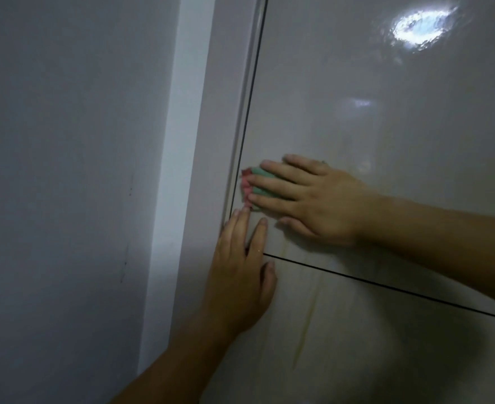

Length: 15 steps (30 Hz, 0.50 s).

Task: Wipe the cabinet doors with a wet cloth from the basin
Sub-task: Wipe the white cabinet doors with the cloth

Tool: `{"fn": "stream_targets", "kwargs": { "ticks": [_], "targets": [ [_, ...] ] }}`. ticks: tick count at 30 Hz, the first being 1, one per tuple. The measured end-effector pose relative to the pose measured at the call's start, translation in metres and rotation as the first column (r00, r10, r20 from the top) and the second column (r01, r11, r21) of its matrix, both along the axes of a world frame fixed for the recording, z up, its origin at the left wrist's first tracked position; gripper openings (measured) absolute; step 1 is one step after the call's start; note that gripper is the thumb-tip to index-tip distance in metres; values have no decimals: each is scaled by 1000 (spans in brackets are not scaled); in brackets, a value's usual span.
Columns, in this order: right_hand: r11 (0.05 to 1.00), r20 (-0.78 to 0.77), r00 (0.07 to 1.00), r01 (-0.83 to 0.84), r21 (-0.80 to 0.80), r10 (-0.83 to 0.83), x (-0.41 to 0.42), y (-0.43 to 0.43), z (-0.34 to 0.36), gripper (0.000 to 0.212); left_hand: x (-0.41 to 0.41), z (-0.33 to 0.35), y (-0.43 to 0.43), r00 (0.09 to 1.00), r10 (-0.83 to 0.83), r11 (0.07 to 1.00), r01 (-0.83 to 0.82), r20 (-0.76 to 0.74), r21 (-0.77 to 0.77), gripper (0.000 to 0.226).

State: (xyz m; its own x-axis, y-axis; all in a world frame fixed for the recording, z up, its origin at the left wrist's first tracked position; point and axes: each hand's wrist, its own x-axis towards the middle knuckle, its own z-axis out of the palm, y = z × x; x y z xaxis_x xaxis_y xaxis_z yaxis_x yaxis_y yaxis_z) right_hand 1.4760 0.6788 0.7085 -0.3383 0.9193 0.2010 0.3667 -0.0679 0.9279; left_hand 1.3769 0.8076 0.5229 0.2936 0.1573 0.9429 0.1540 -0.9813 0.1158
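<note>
The left hand [237,275] lies flat across the dark seam [386,287] between the two doors. Its fingers are straight and hold nothing, and the tips reach the lower left corner of the upper cabinet door [386,126]. If it leans hard there, it could mark the glossy face with prints or shift the door against its frame strip [220,141].

Just above those fingertips, the cloth [260,172] sits at the door's left edge, right by the narrow vertical gap. A loose fold could snag in that gap on a sideways stroke. The right hand [319,199] only presses the cloth, with its fingers laid out flat over it and not curled round it. A fast stroke or a lapse in pressure could let the cloth slide out and drop.

A yellowish streak [307,319] runs down the lower cabinet door [357,345] below the seam. A cloth wiped across it may smear it rather than lift it.

The cloth is small and bunched, green under the fingers with a pink fringe showing at its left side. Most of it is hidden by the hand. In this dim light it is hard to say how wet it is. The doors are pale and shiny, with a bright glare [421,27] near the upper door's top edge.
</note>
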Motion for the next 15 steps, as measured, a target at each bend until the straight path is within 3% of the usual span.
{"fn": "stream_targets", "kwargs": {
  "ticks": [5,11,13,15],
  "targets": [
    [956,-131,991,32,291,7,-10,21,40,66,-6,-3,0,1000,-13,1000,13,1,-28,68],
    [998,-24,1000,11,58,-9,7,-4,-31,65,-5,-9,2,999,-38,999,39,-19,14,75],
    [994,-10,1000,5,106,-4,15,-14,-24,64,-5,-9,1,999,-50,999,51,-12,10,74],
    [961,-95,995,45,272,-20,15,-15,-1,65,-3,-9,1,999,-35,999,35,-16,3,75]
  ]
}}
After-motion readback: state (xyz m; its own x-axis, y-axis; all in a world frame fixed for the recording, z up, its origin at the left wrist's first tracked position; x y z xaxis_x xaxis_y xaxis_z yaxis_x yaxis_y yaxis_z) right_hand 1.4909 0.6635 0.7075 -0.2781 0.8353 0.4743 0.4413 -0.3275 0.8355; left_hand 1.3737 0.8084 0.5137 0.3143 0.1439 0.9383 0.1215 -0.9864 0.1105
